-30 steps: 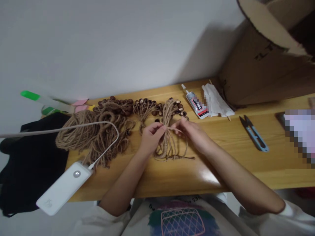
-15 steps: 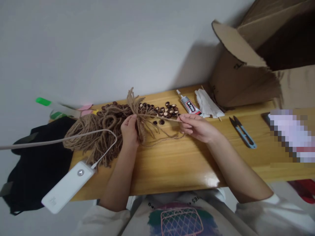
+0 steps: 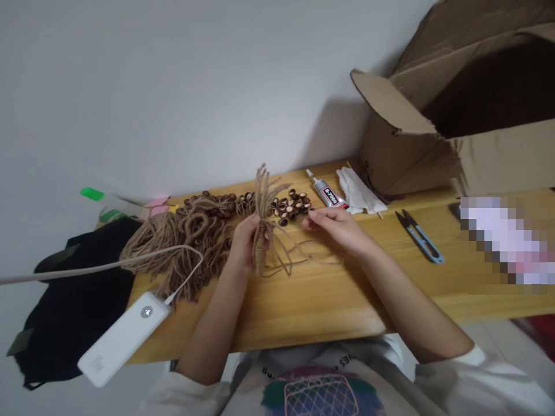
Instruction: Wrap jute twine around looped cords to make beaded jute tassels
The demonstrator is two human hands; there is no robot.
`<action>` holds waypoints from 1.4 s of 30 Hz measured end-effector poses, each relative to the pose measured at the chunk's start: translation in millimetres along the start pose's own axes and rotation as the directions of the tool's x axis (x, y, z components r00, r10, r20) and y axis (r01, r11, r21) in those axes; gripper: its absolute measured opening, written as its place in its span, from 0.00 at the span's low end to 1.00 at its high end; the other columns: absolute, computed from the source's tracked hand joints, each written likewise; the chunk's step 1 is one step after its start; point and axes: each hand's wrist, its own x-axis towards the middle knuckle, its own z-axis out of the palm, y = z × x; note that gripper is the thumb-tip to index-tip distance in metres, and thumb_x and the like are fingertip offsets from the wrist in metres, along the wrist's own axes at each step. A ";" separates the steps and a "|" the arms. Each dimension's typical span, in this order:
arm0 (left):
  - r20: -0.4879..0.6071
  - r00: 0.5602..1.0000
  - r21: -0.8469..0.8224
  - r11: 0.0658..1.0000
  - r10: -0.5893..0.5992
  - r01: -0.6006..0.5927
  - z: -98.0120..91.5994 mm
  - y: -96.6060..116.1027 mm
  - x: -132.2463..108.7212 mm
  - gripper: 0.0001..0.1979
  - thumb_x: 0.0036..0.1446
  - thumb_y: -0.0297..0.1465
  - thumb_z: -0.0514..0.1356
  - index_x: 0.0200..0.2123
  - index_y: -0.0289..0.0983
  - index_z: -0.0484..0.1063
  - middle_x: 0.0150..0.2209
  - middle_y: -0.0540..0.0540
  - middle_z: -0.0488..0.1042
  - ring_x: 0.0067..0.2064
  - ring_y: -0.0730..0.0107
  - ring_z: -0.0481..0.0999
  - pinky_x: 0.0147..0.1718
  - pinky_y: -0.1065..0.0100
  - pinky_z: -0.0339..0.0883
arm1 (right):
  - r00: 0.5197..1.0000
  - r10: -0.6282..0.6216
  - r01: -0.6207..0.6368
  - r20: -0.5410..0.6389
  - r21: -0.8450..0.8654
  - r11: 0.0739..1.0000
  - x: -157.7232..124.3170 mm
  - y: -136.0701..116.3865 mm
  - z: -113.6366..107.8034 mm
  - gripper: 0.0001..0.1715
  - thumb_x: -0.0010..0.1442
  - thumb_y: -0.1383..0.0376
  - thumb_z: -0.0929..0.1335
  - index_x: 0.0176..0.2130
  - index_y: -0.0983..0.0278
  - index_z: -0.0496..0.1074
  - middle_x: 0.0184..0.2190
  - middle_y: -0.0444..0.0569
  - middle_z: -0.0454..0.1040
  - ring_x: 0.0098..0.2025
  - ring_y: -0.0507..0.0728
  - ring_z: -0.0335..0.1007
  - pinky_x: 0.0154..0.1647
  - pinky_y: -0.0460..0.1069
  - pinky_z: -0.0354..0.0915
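My left hand [image 3: 245, 238] grips a brown twine bundle [image 3: 259, 251], upright, with a tightly wrapped lower part and loose ends fanning out above the fingers. Thin cord [image 3: 288, 263] trails from it in loops over the wood to the right. To the right, my right hand [image 3: 332, 224] has thumb and fingertips pressed together beside the dark brown round pieces [image 3: 291, 205], several of which show pale faces. Whether anything sits in that pinch is hidden. Behind my left wrist lie a heap of twine [image 3: 151, 245] and a wrapped twine ring [image 3: 196, 226].
Past my right hand are a B-7000 glue tube [image 3: 328, 193], crumpled white tissue [image 3: 359, 190] and blue thread snips [image 3: 420, 238]. A cardboard box [image 3: 407, 144] stands at the back right. A white power bank [image 3: 124, 338] with its cable is at the left, near black cloth [image 3: 82, 294].
The cord that was taut between my hands is now slack on the table. The bundle has turned more upright and come nearer, its wrapped part now facing me.
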 end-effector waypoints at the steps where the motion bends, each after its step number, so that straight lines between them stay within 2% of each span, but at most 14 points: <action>1: 0.006 1.000 0.032 0.999 0.010 -0.010 1.7 -4.4 0.8 0.17 0.35 0.40 0.67 0.20 0.35 0.63 0.13 0.56 0.65 0.13 0.82 0.60 0.11 0.79 0.52 | 0.999 -0.031 0.031 -0.008 0.050 0.998 -0.7 -0.3 2.2 0.24 0.41 0.46 0.74 0.25 0.65 0.76 0.27 0.46 0.76 0.29 0.50 0.68 0.35 0.47 0.63; 3: 0.045 0.999 0.075 0.997 0.029 -0.032 4.5 -13.6 1.6 0.18 0.32 0.40 0.68 0.21 0.34 0.66 0.13 0.54 0.67 0.13 0.81 0.62 0.12 0.78 0.54 | 0.996 -0.086 0.086 -0.009 0.116 0.990 -3.4 -1.5 6.1 0.23 0.41 0.48 0.75 0.25 0.64 0.75 0.25 0.44 0.75 0.28 0.49 0.68 0.34 0.46 0.64; 6: 0.111 0.994 0.139 0.990 -0.003 -0.012 6.5 -26.4 0.6 0.18 0.33 0.40 0.68 0.21 0.33 0.68 0.14 0.52 0.69 0.15 0.80 0.65 0.14 0.78 0.56 | 0.989 -0.146 0.142 0.030 0.109 0.984 -9.5 -3.3 10.9 0.18 0.45 0.53 0.74 0.26 0.65 0.74 0.23 0.43 0.73 0.27 0.49 0.67 0.33 0.46 0.63; 12: 0.165 0.986 0.226 0.974 -0.029 -0.010 3.0 -39.1 -1.1 0.19 0.37 0.43 0.68 0.25 0.33 0.72 0.15 0.53 0.68 0.15 0.81 0.62 0.13 0.78 0.52 | 0.986 -0.146 0.144 0.078 0.027 0.989 -18.5 -6.0 16.8 0.12 0.48 0.59 0.73 0.26 0.66 0.73 0.22 0.43 0.72 0.26 0.49 0.65 0.30 0.46 0.62; 18: 0.268 0.963 0.151 0.987 0.002 -0.044 -2.9 -42.5 -0.7 0.17 0.43 0.42 0.67 0.30 0.34 0.75 0.20 0.51 0.72 0.20 0.79 0.68 0.21 0.77 0.62 | 0.983 -0.159 0.162 0.090 -0.025 0.987 -22.5 -7.5 20.8 0.10 0.49 0.60 0.72 0.26 0.66 0.73 0.22 0.43 0.73 0.24 0.49 0.65 0.28 0.46 0.62; 24: 0.360 0.932 0.054 0.998 -0.040 0.021 -6.2 -45.0 -1.7 0.18 0.45 0.41 0.67 0.35 0.34 0.75 0.27 0.47 0.77 0.29 0.73 0.75 0.28 0.73 0.68 | 0.986 -0.143 0.144 0.089 -0.005 0.990 -25.7 -7.5 21.5 0.11 0.51 0.59 0.72 0.28 0.65 0.72 0.24 0.45 0.74 0.26 0.51 0.69 0.30 0.47 0.66; 29: 0.364 0.928 0.034 0.997 -0.080 0.073 -6.0 -44.4 -3.4 0.18 0.46 0.41 0.67 0.37 0.34 0.74 0.31 0.45 0.77 0.34 0.68 0.77 0.27 0.74 0.67 | 0.983 -0.164 0.169 0.082 -0.050 0.984 -28.5 -9.6 21.5 0.08 0.53 0.62 0.71 0.29 0.65 0.72 0.24 0.45 0.73 0.26 0.51 0.68 0.29 0.47 0.65; 35: 0.348 0.934 0.043 0.997 -0.079 0.068 -4.8 -45.3 -2.6 0.18 0.44 0.41 0.68 0.34 0.34 0.75 0.28 0.47 0.77 0.32 0.69 0.77 0.27 0.74 0.67 | 0.973 -0.222 0.229 0.064 -0.144 0.963 -31.5 -11.2 21.7 0.05 0.53 0.65 0.70 0.29 0.66 0.73 0.23 0.45 0.74 0.26 0.51 0.68 0.29 0.47 0.64; 38: 0.329 0.943 0.103 0.995 -0.047 0.014 -4.7 -47.2 -1.1 0.18 0.45 0.43 0.67 0.34 0.35 0.75 0.27 0.47 0.77 0.30 0.71 0.76 0.29 0.71 0.69 | 0.982 -0.187 0.190 0.033 -0.144 0.971 -31.2 -11.2 22.1 0.06 0.52 0.64 0.70 0.28 0.66 0.72 0.22 0.46 0.74 0.25 0.51 0.69 0.28 0.47 0.65; 42: 0.297 0.946 0.240 0.949 0.130 -0.205 -2.5 -47.2 -2.4 0.14 0.48 0.42 0.65 0.31 0.36 0.76 0.28 0.48 0.77 0.30 0.74 0.74 0.32 0.72 0.69 | 0.988 -0.156 0.151 -0.017 -0.175 0.973 -30.3 -11.2 22.2 0.08 0.50 0.63 0.72 0.26 0.65 0.71 0.21 0.45 0.74 0.23 0.51 0.68 0.25 0.46 0.64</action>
